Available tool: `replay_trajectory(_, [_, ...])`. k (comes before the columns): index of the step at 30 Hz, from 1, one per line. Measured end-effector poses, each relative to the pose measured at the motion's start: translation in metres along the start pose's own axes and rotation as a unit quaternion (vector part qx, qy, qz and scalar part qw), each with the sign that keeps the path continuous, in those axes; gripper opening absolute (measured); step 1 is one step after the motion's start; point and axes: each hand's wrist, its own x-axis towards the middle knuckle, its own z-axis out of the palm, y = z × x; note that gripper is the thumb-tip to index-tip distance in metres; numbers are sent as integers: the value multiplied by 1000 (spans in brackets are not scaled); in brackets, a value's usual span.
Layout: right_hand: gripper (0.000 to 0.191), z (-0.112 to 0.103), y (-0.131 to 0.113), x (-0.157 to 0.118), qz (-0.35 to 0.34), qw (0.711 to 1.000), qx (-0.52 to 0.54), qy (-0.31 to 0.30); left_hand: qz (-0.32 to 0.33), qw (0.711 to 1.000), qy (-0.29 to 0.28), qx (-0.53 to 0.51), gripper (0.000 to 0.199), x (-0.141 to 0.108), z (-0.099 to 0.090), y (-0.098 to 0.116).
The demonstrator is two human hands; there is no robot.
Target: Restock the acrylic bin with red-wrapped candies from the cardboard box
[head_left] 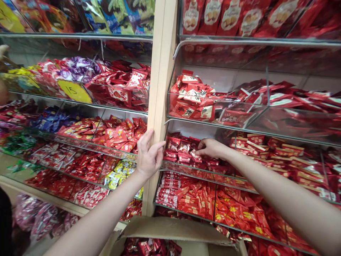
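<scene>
I am in a sweet shop: around my grip, clear-fronted shelves hold wrapped sweets sorted by kind, and up beyond my left hand a yellow tag reads 15

Yellow tag reading "15", another yellow tag partly cut off

Yellow tag marked 15 on crowded shelves.
Purple packets lie behind the tag, blue packets and green packets lower left; red bags line the top right, and pink bags sit at the bottom left.
</scene>
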Motion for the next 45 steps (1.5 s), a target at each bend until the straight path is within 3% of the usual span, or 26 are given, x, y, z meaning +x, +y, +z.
replay_trajectory(11, [24,-2,5,-8,-42,996,-73,25,-3,1000,-5,-5,38,0,0,1])
replay_trajectory(14, [34,2,3,-10,-61,996,-63,11,-6,1000,-5,-7,37,1,1,2])
replay_trajectory(18, [47,12,-2,-11,-93,991,-90,36,-5,1000,-2,-4,36,1,1,1])
replay_trajectory(23, [62,14,-4,-9,-93,988,-116,33,-6,1000,2,0,36,0,1,1])
replay_trajectory(30, [49,-4,1,-5,-93,991,-92,-24,-6,1000,1,-2,37,0,2,1])
replay_trajectory(36, [14,-17,5,-15,-123,988,-76,-54,-6,1000,1,-2,36,0,1,1])
replay_trajectory(42, [15,-19,4,-15,-176,982,-49,-42,-3,1000,-4,-4,36,-1,3,-2])
replay_trajectory(45, [17,-25,4,-21,-169,985,-16,18,0,1000,-8,4,38,0,3,-2])
